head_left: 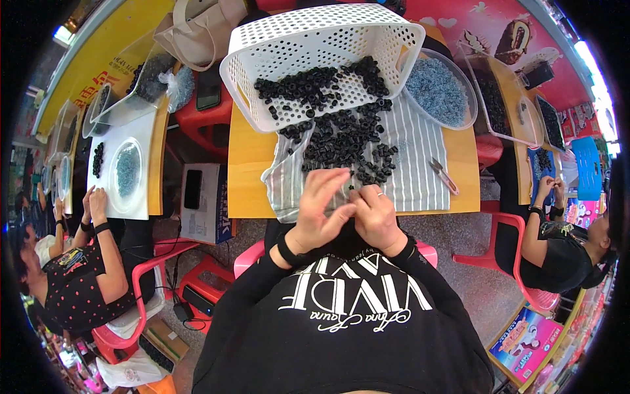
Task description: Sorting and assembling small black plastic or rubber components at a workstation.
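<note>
Fingers of the left hand [318, 213], in the head view, are half stretched, with an open space between them and the thumb, whose tip comes close to the right hand [378, 213]. On the right hand, the fingers are bent and brought together at their tips; whether some small piece is pinched there, I cannot tell. Both hands meet just above the near edge of the wooden table [246, 174].

Directly beyond the hands, many small black pieces [341, 141] lie in a loose heap on a striped cloth [423, 141], and more of them are inside a white perforated basket [295, 36]. This basket is tilted, its open side toward the person, and the heap begins at its lower rim. To the right of the basket is a round bowl [474, 108] filled with tiny blue-grey bits [436, 92]. Small snips [444, 177] with pinkish handles lie near the cloth's right edge.

At a separate table on the left sits a co-worker in a dotted black top [79, 285]; on the right, another co-worker [564, 253] holds both hands close together.
</note>
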Demonstrator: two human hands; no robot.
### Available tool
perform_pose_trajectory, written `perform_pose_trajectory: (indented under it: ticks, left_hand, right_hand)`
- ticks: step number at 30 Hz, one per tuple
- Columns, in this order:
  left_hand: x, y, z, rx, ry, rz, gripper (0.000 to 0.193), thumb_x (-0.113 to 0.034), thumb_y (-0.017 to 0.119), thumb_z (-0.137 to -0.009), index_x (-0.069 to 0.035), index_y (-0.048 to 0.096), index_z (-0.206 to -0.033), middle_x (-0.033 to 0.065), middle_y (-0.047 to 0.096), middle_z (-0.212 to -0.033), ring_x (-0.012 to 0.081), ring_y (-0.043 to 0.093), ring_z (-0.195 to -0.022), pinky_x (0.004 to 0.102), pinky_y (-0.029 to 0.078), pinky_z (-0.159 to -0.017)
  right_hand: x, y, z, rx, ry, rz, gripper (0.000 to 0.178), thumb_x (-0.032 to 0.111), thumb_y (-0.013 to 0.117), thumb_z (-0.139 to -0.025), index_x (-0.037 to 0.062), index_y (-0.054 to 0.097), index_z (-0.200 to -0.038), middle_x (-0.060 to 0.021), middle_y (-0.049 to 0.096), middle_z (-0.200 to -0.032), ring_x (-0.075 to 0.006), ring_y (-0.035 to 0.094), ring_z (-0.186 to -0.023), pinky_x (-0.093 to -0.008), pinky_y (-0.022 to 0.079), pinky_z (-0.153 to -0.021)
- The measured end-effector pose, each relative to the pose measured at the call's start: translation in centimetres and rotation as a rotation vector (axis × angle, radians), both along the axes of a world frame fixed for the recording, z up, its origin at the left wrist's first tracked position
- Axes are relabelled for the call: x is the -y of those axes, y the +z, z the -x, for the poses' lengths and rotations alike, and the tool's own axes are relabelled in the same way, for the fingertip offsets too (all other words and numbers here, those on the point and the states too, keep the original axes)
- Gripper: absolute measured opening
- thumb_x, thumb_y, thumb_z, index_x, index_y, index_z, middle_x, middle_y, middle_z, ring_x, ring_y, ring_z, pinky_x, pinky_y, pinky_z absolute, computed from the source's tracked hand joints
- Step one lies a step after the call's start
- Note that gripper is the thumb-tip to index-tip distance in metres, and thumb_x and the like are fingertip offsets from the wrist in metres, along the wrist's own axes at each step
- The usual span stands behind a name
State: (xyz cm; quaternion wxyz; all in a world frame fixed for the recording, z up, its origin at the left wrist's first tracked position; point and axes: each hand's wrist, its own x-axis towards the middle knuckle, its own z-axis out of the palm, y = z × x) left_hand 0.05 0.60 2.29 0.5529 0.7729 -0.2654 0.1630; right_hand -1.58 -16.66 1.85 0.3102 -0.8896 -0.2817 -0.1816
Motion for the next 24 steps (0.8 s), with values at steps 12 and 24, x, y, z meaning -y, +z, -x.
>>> perform_pose_trajectory:
  ticks: [12, 24]
  left_hand:
    - [0.3, 0.0, 0.5, -0.175, -0.052, 0.107, 0.037, -0.005, 0.076, -0.074, 0.000, 0.065, -0.109, 0.0148, 0.064, -0.107, 0.0293, 0.060, -0.094, 0.0351, 0.049, -0.082]
    - [0.6, 1.2, 0.9, -0.047, 0.001, 0.105, 0.021, 0.000, 0.075, -0.076, 0.000, 0.067, -0.096, 0.0128, 0.066, -0.092, 0.0254, 0.062, -0.081, 0.0322, 0.050, -0.071]
  right_hand:
    - [0.1, 2.5, 0.3, -0.747, -0.104, -1.038, 0.008, -0.001, 0.061, -0.092, -0.0023, 0.067, -0.096, 0.0010, 0.058, -0.079, -0.0045, 0.053, -0.066, -0.0195, 0.042, -0.057]
    - [-0.3, 3.3, 0.8, -0.591, -0.038, -0.935, 0.011, -0.003, 0.059, -0.092, -0.0037, 0.066, -0.100, -0.0010, 0.057, -0.085, -0.0052, 0.054, -0.071, -0.0188, 0.043, -0.059]
